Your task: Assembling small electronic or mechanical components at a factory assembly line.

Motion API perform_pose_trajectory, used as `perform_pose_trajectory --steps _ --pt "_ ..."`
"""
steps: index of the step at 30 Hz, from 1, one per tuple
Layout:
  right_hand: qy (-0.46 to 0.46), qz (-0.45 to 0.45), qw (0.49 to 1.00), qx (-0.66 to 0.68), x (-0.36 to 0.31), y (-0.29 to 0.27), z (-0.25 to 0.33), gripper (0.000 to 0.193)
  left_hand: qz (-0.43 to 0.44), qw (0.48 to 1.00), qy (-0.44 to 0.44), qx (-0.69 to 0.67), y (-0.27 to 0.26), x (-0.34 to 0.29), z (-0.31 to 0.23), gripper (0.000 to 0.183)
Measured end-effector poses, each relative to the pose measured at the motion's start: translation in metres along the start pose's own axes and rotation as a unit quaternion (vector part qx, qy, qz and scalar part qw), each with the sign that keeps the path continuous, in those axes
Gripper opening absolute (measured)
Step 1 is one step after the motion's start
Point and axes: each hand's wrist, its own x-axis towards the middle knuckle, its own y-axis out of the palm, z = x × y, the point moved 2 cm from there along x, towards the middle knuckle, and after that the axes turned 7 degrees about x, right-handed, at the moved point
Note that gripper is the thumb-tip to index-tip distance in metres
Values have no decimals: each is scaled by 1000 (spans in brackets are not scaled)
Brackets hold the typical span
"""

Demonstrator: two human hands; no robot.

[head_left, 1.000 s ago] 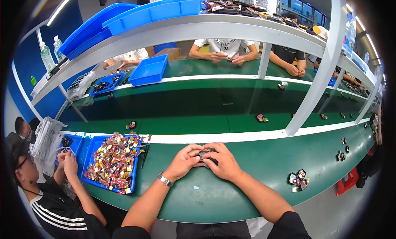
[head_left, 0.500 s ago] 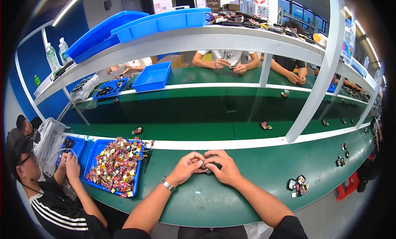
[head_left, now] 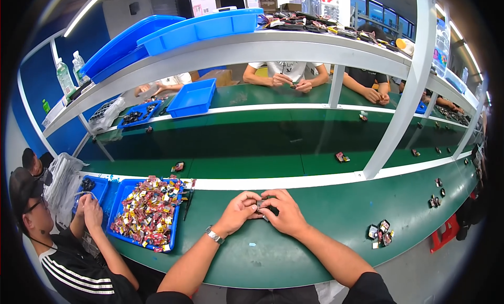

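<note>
Over the near green worktop (head_left: 315, 251) my two hands meet, fingertips together. A small dark piece (head_left: 260, 204) is pinched between them, mostly covered by the fingers, so its exact kind does not show. My left hand (head_left: 239, 214), with a metal-banded watch (head_left: 213, 234) on the wrist, grips it from one side. From the other side my right hand (head_left: 285, 214) closes on it with thumb and fingers. Left of my hands stands a blue tray (head_left: 174, 236) heaped with small red, yellow and white wired parts (head_left: 144, 212). Black tweezers (head_left: 188, 203) lie beside its right edge.
To the right lies a small cluster of dark-cased parts (head_left: 381, 233). Beyond a white rail (head_left: 273, 183) runs a green belt (head_left: 252, 165) carrying scattered parts. A white post (head_left: 401, 102) and overhead shelf (head_left: 294, 44) stand ahead. A co-worker (head_left: 79, 257) sits close on my left; others sit opposite.
The parts on the belt have shifted slightly to the right. My fingers have adjusted a little around the small dark piece, and both hands stay in the same place.
</note>
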Motion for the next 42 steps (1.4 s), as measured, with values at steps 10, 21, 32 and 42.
perform_pose_trajectory --steps 10,21,32,42 --pt "-31 -69 996 -50 -3 8 -1 14 8 999 20 -25 1 0 -2 29" --pt "8 -60 998 2 -5 12 0 16 -8 1000 11 -24 -3 -1 1 26" --pt "-35 -76 996 -33 -4 11 6 20 -31 999 18 -27 -1 0 2 23" --pt "-12 -63 998 17 -4 13 1 20 -48 998 33 -22 2 -1 0 22"
